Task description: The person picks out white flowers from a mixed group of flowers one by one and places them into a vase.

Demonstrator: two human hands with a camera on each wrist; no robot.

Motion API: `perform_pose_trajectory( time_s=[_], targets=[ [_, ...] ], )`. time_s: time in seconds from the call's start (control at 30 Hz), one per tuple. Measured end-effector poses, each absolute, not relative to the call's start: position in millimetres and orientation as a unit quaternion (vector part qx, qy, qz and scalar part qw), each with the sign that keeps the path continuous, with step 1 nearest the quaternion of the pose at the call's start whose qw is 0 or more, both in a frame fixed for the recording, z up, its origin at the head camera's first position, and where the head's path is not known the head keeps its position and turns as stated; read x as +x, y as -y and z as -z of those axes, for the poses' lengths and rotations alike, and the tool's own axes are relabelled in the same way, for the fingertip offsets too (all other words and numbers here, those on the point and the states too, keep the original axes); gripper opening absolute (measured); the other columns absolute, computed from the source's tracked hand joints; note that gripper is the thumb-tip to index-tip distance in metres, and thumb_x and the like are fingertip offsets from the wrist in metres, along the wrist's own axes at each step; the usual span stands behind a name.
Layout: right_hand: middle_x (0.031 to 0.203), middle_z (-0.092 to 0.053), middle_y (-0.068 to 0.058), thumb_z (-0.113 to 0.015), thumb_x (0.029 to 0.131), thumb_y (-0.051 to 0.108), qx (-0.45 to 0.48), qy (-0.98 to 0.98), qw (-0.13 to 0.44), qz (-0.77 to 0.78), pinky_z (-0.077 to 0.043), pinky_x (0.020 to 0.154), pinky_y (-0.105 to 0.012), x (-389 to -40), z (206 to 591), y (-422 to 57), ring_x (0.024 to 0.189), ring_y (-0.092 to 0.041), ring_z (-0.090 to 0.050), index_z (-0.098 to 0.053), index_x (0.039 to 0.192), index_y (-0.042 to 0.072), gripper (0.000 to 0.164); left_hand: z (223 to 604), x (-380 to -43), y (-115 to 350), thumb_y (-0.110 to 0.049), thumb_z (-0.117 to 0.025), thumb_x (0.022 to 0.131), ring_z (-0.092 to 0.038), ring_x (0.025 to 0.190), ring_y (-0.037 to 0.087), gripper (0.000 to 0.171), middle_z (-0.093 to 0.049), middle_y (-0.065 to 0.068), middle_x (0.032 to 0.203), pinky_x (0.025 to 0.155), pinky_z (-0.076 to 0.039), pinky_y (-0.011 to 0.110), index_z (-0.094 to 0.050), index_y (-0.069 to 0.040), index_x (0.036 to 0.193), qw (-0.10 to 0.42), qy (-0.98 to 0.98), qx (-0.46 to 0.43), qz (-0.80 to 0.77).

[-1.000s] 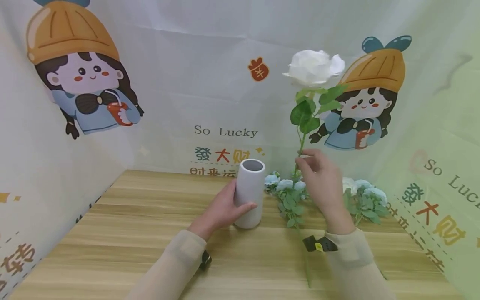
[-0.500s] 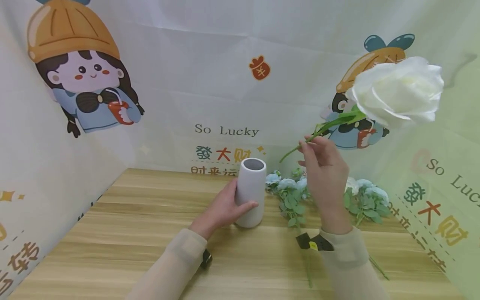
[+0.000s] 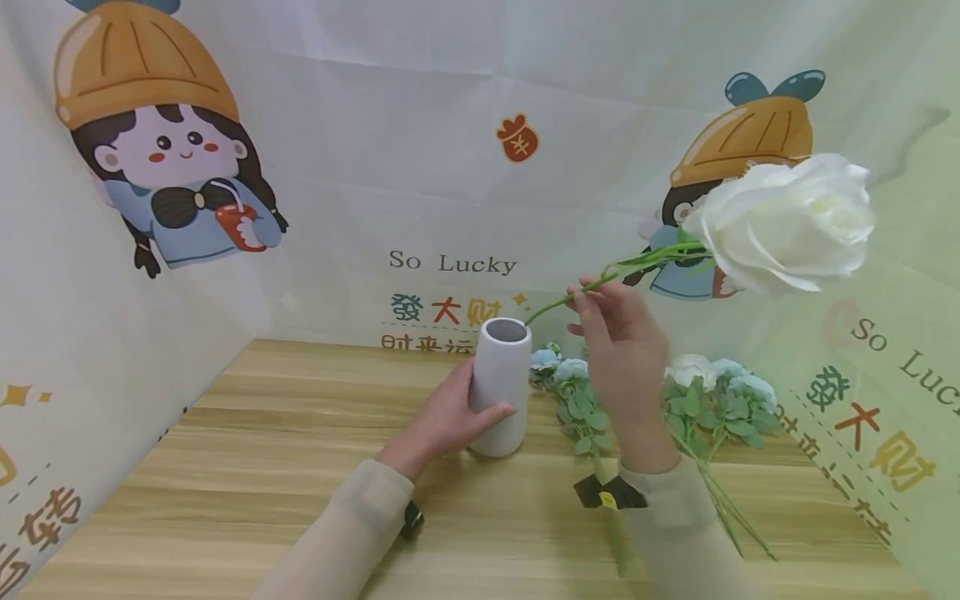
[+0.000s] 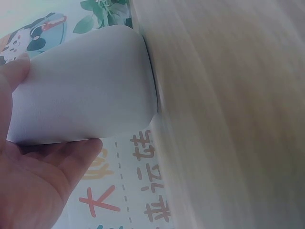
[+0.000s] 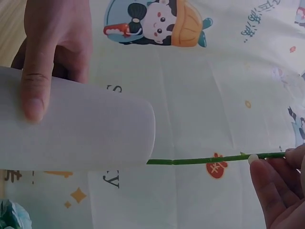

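Observation:
A white vase [image 3: 502, 392] stands upright on the wooden table. My left hand [image 3: 446, 414] grips its side, thumb across the front; the left wrist view shows the vase's base [image 4: 138, 81] on the tabletop. To the right, my right hand [image 3: 628, 358] pinches the green stem of a white rose [image 3: 787, 221]. The bloom tilts up and right, over the right forearm's side. The stem's lower end meets the right edge of the vase mouth. In the right wrist view, the stem [image 5: 195, 161] reaches the vase rim; whether its tip is inside cannot be seen.
Light-blue flowers [image 3: 573, 371] with leafy stems lie just right of the vase. Another bunch with a white bloom [image 3: 692, 371] and blue flowers lies farther right. A printed cloth backdrop [image 3: 375, 150] encloses the table's back and sides.
The rose has tipped from upright to a rightward slant. My right hand first rose, then came left and slightly down, bringing the stem end to the vase mouth. The left hand stayed put.

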State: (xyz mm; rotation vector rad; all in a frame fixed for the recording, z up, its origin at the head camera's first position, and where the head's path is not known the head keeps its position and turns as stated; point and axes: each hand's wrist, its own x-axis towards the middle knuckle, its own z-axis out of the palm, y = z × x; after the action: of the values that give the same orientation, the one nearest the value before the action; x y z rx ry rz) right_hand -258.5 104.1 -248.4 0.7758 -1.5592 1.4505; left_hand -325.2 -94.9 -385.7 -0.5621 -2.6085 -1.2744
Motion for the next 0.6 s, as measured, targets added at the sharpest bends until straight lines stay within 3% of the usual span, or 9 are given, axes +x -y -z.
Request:
perform_pose_trajectory(
  time_s=[0.3, 0.5, 0.6],
  targets=[
    [0.101, -0.067, -0.025, -0.060, 0.093, -0.014, 0.294, 0.651, 0.394, -0.578, -0.060, 0.065, -0.026, -268, 258, -98, 0.088, -0.033, -0.066, -0.062, 0.109, -0.009, 0.017, 386, -326, 95, -0.051, -0.077, 0.083, -0.053, 0.110, 0.018, 0.084, -0.052, 0.005, 0.126, 0.095, -0.049, 0.047, -0.035, -0.011, 0.144, 0.087, 0.881, -0.184, 0.426],
    [0.099, -0.073, -0.009, -0.067, 0.095, 0.001, 0.263, 0.703, 0.375, -0.544, -0.056, 0.062, -0.018, -299, 283, -99, 0.086, -0.020, -0.067, -0.067, 0.110, 0.006, 0.016, 387, -327, 96, -0.051, -0.077, 0.083, -0.053, 0.109, 0.018, 0.085, -0.052, 0.006, 0.126, 0.094, -0.049, 0.047, -0.035, -0.010, 0.144, 0.091, 0.878, -0.190, 0.429],
    [0.098, -0.073, -0.002, -0.069, 0.095, 0.009, 0.247, 0.733, 0.377, -0.510, -0.054, 0.061, -0.022, -309, 292, -99, 0.086, -0.015, -0.066, -0.069, 0.111, 0.012, 0.016, 387, -327, 97, -0.053, -0.076, 0.083, -0.053, 0.109, 0.018, 0.085, -0.052, 0.006, 0.127, 0.095, -0.049, 0.046, -0.034, -0.010, 0.144, 0.091, 0.879, -0.192, 0.428]
  ],
)
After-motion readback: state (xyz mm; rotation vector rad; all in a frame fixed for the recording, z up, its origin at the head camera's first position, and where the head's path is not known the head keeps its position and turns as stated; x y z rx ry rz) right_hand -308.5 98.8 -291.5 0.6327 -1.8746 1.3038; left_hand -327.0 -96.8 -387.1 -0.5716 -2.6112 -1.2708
